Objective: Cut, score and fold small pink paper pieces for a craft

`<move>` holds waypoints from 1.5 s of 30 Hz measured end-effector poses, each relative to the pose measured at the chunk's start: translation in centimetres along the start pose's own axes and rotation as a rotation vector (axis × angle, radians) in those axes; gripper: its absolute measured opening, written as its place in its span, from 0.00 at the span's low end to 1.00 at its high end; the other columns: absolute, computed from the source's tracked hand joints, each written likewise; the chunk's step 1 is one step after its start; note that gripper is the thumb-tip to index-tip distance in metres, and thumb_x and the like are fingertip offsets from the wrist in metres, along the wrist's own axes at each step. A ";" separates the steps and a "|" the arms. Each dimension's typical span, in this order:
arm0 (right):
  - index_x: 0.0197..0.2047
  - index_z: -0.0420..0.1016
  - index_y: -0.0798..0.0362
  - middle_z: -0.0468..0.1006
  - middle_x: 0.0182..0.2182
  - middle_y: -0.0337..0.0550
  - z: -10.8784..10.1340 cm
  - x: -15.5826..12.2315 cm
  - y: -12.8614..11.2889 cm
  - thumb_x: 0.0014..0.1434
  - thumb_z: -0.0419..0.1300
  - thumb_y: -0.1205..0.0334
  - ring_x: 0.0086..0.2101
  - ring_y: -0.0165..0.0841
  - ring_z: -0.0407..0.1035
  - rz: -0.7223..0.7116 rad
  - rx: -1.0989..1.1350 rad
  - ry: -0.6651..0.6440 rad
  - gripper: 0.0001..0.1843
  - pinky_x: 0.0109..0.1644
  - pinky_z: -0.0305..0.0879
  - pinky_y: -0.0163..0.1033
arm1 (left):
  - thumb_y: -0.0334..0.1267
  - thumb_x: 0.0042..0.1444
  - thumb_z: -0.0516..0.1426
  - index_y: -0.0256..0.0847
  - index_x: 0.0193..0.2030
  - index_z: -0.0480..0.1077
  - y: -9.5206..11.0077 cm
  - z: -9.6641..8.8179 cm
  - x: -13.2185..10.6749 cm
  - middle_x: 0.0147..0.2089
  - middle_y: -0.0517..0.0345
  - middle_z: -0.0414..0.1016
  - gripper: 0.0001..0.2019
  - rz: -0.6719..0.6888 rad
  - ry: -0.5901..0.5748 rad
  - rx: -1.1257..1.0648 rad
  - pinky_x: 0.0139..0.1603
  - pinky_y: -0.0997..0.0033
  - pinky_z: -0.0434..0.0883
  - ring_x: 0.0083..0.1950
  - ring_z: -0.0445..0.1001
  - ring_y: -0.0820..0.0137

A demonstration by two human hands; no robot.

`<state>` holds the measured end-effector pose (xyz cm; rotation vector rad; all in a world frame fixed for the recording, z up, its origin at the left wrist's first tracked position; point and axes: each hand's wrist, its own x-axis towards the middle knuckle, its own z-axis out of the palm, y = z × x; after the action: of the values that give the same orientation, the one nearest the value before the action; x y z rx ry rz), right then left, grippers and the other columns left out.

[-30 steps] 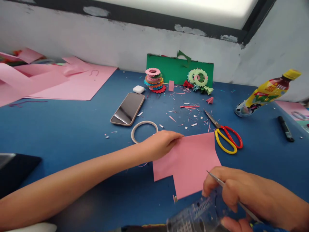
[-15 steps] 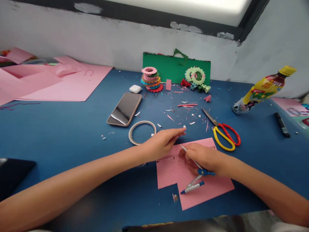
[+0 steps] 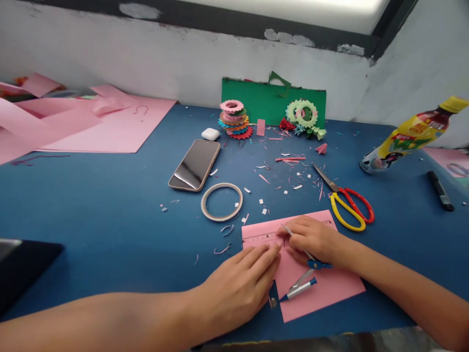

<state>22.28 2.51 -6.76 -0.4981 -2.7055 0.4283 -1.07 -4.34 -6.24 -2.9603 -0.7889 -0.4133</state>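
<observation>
In front of me on the blue table is a notched sheet of pink paper [image 3: 333,288]. A clear ruler [image 3: 256,239] lies across its upper part, under the fingers of both hands. My left hand [image 3: 244,278] rests flat over the paper's left side, fingers stretched out and their tips at the ruler's lower edge. My right hand [image 3: 317,239] is closed around a drawing compass [image 3: 318,264] with a blue hinge. The compass's metal point sticks out past the fingers, and its pen leg angles down over the paper.
Red-and-yellow scissors [image 3: 346,205] lie beyond the paper's right corner. A tape roll [image 3: 222,218], a phone [image 3: 195,165] and paper scraps are farther back. Behind them stand stacked paper rings [image 3: 234,122] and a green board [image 3: 252,93]. At right are a bottle [image 3: 406,139] and a marker [image 3: 439,190].
My left hand has come down toward me from above the paper's far edge and now lies on the paper. My right hand keeps the compass near the ruler. The view has shifted slightly left.
</observation>
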 end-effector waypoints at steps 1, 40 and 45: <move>0.31 0.65 0.53 0.74 0.40 0.49 0.0 -0.1 0.0 0.58 0.51 0.72 0.43 0.34 0.67 -0.018 -0.029 0.016 0.07 0.47 0.66 0.45 | 0.36 0.61 0.49 0.29 0.55 0.67 0.0 0.0 0.1 0.57 0.43 0.68 0.18 -0.007 0.000 0.018 0.53 0.62 0.69 0.55 0.69 0.58; 0.32 0.65 0.55 0.75 0.44 0.48 0.4 -0.2 -0.1 0.58 0.54 0.74 0.46 0.34 0.67 -0.008 -0.117 0.093 0.06 0.50 0.66 0.41 | 0.40 0.61 0.51 0.28 0.56 0.66 0.6 -0.2 0.0 0.58 0.45 0.68 0.21 -0.092 0.059 0.187 0.54 0.59 0.64 0.56 0.68 0.54; 0.31 0.66 0.54 0.75 0.44 0.48 0.6 -0.3 0.0 0.59 0.52 0.73 0.47 0.34 0.67 -0.003 -0.095 0.086 0.07 0.50 0.66 0.42 | 0.40 0.61 0.50 0.28 0.56 0.65 0.6 -0.1 0.0 0.58 0.45 0.68 0.21 -0.093 0.057 0.191 0.54 0.59 0.64 0.56 0.68 0.55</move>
<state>22.33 2.28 -7.37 -0.5257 -2.6527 0.2718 -0.83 -4.93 -6.10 -2.7318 -0.9075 -0.4010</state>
